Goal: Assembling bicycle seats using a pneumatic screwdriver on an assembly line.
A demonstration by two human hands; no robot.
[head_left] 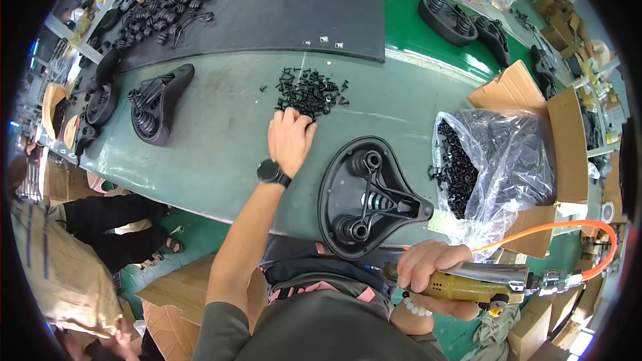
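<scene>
My left hand (289,139), with a dark watch on its wrist, reaches to the near edge of a pile of small black screws (309,93). Its fingers curl down against the screws, and their tips are hidden. My right hand (431,274) is wrapped round a yellow and silver air screwdriver (481,283), held off the table's near edge with its bit toward the left. An orange air hose (562,224) runs from the tool's rear end. Between my hands a black bicycle saddle (334,200) lies upside down, its springs and rails facing up and its nose to the right.
On the right, an open cardboard box (568,147) holds a clear plastic bag of black screws (458,174). Another upturned saddle (160,103) lies at left. Black springs (174,10) heap on a dark mat (301,7). More saddles (448,20) rest on a green belt. A person (60,274) is at left.
</scene>
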